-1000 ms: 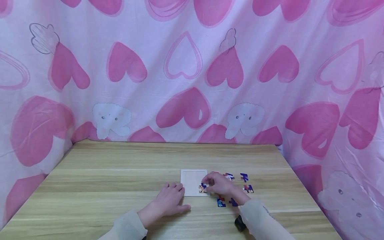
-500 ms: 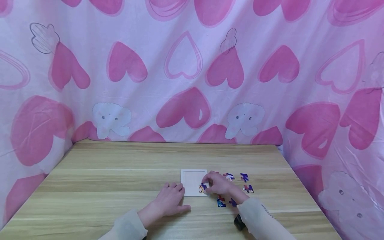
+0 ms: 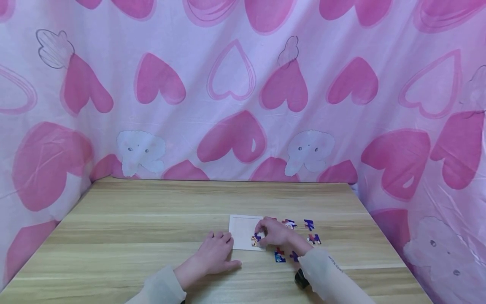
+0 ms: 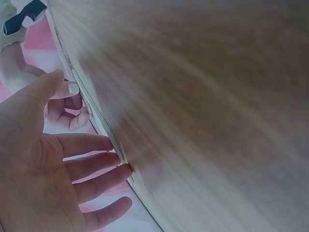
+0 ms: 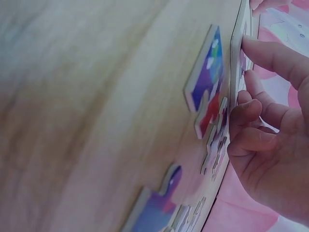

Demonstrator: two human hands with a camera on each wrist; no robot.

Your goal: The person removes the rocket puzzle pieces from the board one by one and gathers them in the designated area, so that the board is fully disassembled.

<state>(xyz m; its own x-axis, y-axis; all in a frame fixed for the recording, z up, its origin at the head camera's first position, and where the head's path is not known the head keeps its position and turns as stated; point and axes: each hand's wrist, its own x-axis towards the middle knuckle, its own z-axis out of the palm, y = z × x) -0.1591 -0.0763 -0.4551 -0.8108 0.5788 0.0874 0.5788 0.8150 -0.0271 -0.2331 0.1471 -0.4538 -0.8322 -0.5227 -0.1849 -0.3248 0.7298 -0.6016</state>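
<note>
A square white puzzle tray (image 3: 237,216) lies on the table, in front of both hands. At its lower right corner is a colourful jigsaw puzzle piece (image 3: 255,240), which my right hand (image 3: 276,232) pinches between thumb and index finger. In the right wrist view the thumb of the right hand (image 5: 277,125) reaches to the edge of the tray (image 5: 235,58), the other fingers curled. My left hand (image 3: 214,253) lies flat with fingers spread, fingertips at the tray's left edge. Seen in the left wrist view, the fingers of the left hand (image 4: 53,169) are extended along that edge.
Loose puzzle pieces lie to the right: one at the back right (image 3: 309,224), a piece (image 3: 314,239) nearer, and a blue-red piece (image 3: 279,256) by the right forearm. A black device (image 3: 301,279) sits under the right sleeve. A pink heart-patterned curtain (image 3: 231,135) surrounds the table.
The tray has turned very slightly, its right side coming towards me. The right hand and its piece have shifted a little with it; the left hand stays put.
</note>
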